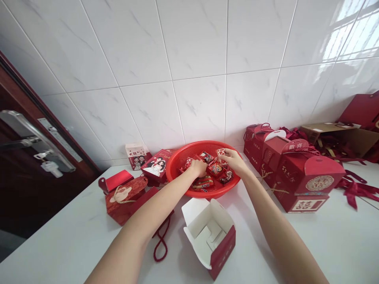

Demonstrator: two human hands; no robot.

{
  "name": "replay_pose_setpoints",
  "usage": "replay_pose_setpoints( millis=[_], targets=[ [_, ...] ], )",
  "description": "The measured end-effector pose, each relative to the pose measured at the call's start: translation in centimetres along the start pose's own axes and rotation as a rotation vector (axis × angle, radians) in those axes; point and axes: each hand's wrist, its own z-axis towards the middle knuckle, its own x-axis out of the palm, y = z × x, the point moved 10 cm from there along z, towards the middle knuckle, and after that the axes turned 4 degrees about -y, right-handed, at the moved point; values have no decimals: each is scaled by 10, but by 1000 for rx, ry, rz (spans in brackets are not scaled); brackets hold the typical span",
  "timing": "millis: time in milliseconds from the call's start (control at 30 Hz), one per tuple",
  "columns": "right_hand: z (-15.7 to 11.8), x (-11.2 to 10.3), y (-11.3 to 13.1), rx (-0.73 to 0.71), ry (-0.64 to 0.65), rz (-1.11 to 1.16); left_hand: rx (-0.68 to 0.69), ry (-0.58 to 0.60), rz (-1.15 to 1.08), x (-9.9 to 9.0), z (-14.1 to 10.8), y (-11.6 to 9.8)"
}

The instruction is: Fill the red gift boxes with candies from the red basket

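Both my hands are in a red plastic basket [211,193] that holds several wrapped candies and snack packets [215,169]. My left hand [198,167] reaches down among the packets at the left, its fingers curled and partly hidden, so what they hold does not show. At the right side of the basket, my right hand [232,159] pinches a small red-and-white patterned packet [221,153]. Nearer to me, between my forearms, stands an open gift box [223,252], dark red outside and white inside, with its flaps spread and nothing in it.
Red gift boxes [308,173] stand in a group at the right, with a cardboard box [352,136] and ribbons [355,189] beyond. More boxes [126,199] sit at the left, near a red cord [160,246]. A tiled wall [198,106] rises behind; a door [32,157] is at far left.
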Motion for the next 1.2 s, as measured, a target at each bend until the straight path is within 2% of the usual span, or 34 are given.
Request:
replay_pose_setpoints(
  millis=[167,300,400,467,533,633,733,800,900,1033,1100,1200],
  targets=[
    [-5,4,5,30,30,52,29,-25,2,0,-1,-2],
    [-6,8,5,54,34,89,38,-188,-31,-17,-7,-6],
    [-4,0,5,41,-40,65,201,-316,-125,-32,-15,-25],
    [-4,-6,6,36,-101,49,399,-276,-207,-29,-21,-45],
    [-4,-11,5,44,-147,40,551,-171,-248,-19,-27,-60],
    [-4,-14,4,50,-164,8,632,-99,-248,-10,-30,-68],
    [-3,-10,4,29,-124,-33,600,-84,-263,-13,-30,-65],
    [-2,-10,1,22,-121,-70,528,-38,-292,-16,-31,-56],
    [0,-10,-3,27,-115,-101,371,88,-258,-15,-36,-35],
    [1,-4,-4,34,-65,-95,176,281,-155,0,-52,-3],
    [1,-1,-4,43,-42,-101,126,302,-135,6,-56,5],
    [1,-1,-3,29,-44,-115,47,260,-130,15,-53,10]
  ],
)
